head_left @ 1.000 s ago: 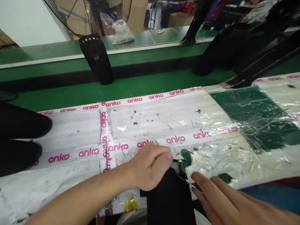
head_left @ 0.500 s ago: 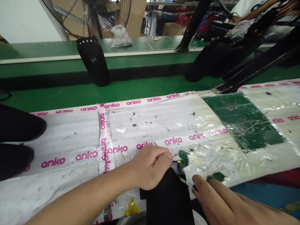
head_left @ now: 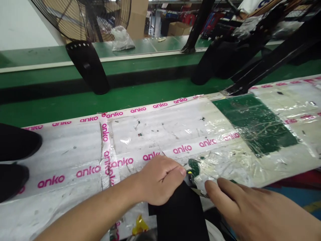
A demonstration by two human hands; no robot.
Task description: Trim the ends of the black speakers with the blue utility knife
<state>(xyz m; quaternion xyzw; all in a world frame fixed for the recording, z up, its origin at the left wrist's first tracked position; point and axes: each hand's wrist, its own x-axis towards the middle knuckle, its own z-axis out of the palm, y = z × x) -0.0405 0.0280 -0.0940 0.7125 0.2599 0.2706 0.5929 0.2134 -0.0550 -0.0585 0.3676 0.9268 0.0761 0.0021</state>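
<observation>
My left hand (head_left: pixel 160 180) is closed in a fist on the top edge of a black flat piece (head_left: pixel 179 214) at the near edge of the bench. A small black and yellow part (head_left: pixel 191 175) pokes out just past its thumb. My right hand (head_left: pixel 248 211) comes in from the lower right with its fingers stretched toward that part. A thin metal tool (head_left: pixel 199 193) lies under its index finger. Whether the right hand grips the tool is unclear.
The bench is covered in white foam sheet (head_left: pixel 160 130) with pink "anko" tape and crinkled clear film (head_left: pixel 250 157). A green belt (head_left: pixel 140 95) runs behind it. A black fan base (head_left: pixel 87 68) stands on it at left, black stands (head_left: pixel 250 47) at right. Dark objects (head_left: pixel 15 157) lie at far left.
The view has shifted slightly left and down. My right hand has moved a little up and forward toward the small part. My left hand keeps its hold.
</observation>
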